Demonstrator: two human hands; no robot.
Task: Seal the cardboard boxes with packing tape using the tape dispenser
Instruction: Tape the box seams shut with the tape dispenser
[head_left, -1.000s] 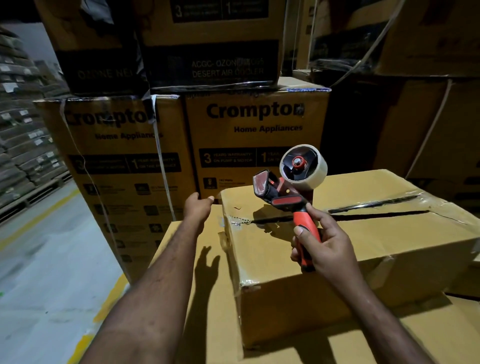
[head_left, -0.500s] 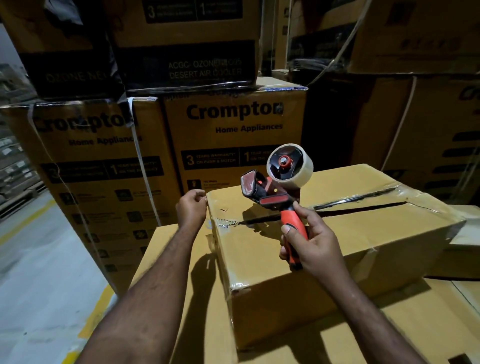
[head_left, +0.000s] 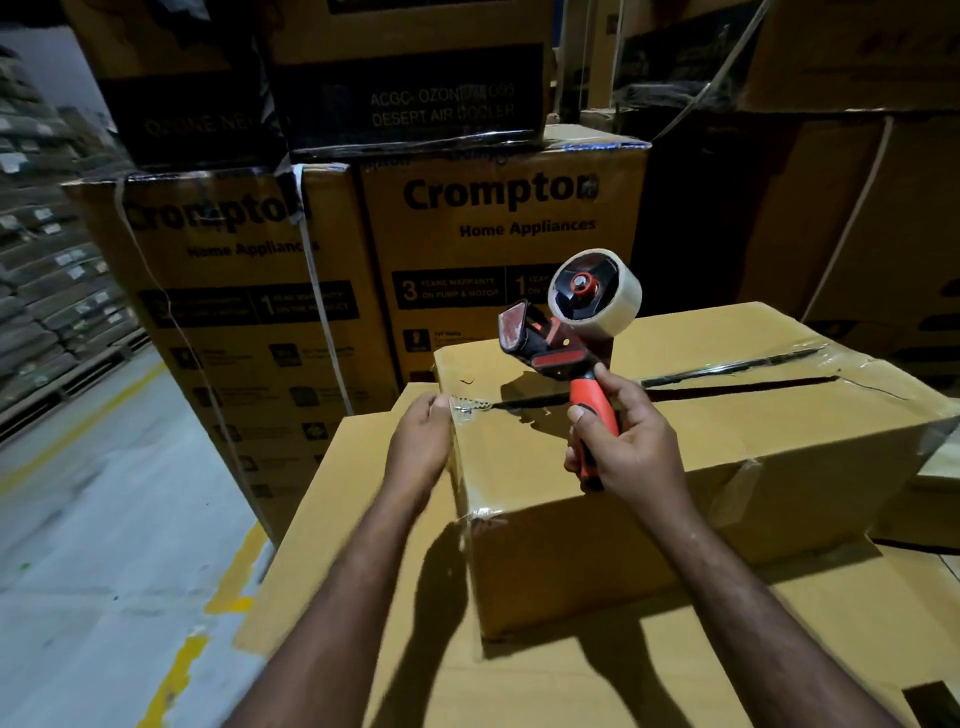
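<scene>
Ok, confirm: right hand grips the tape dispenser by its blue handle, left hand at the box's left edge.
The handle is red, not blue, per the head view. The right hand grips the tape dispenser by it; left hand is at the box's left edge.

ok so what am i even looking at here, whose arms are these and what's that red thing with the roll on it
There is no machine here. A person wears one camera on the head, looking forward and down, so you see their own two arms. Every picture comes from that camera.

The right hand grips the orange handle of a tape dispenser, held up over the box. The dispenser carries a roll of clear tape.

The left hand lies against the box's left end, beside a crinkled tape end at the seam, where a dark gap shows.

The box sits on a bigger flat box. Printed cartons are stacked behind.
</scene>
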